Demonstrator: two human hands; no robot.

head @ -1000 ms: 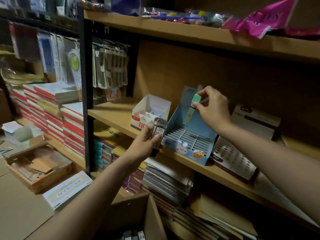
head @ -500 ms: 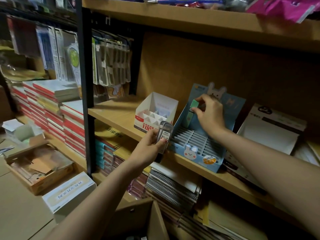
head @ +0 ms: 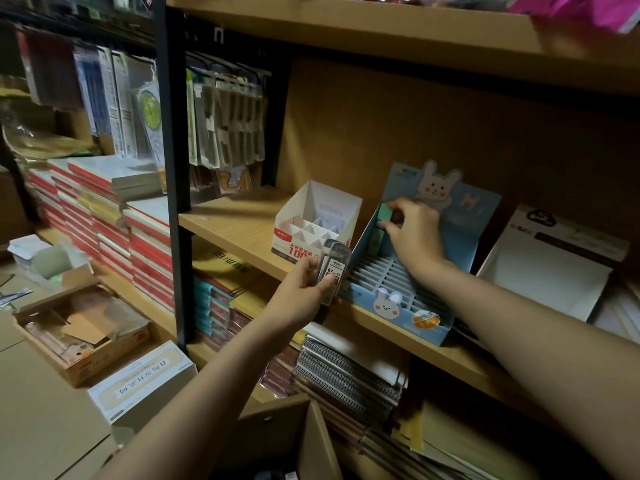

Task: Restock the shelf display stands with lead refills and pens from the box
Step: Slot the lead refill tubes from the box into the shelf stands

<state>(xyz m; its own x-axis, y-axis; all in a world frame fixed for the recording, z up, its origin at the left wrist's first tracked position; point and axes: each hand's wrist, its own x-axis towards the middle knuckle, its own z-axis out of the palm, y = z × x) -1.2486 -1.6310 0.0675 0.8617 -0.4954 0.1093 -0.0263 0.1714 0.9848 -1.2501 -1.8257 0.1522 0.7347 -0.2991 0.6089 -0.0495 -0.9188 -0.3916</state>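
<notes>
The shelf (head: 242,230) carries three stands side by side: a white stand (head: 540,271) at the right, cut off by the right arm; a blue stand (head: 398,306) with rabbit art in the middle, its floor a grid of narrow slots, nearly all bare; and a small white divided box (head: 311,220) at the left, its cells showing nothing. Low in front, the supply box (head: 311,441) is dark, and only a scrap of its contents shows at the bottom edge. The right hand (head: 414,233) reaches into the back-left corner of the blue stand, thumb and fingers pinched on a green case (head: 385,213) that stands nearly upright against the side wall; whether it is already seated in a slot I cannot tell, since the hand covers its lower part. The left hand (head: 298,299) waits just in front of the shelf edge, fingers curled round clear refill cases (head: 332,268) marked 0.7; how many are in the stack is hard to make out. These cases look light, stiff and smooth, probably a little slippery, and the leads inside would likely snap if dropped. The flat sides near the top seem the best hold, leaving the lower end free to slide into a slot.
</notes>
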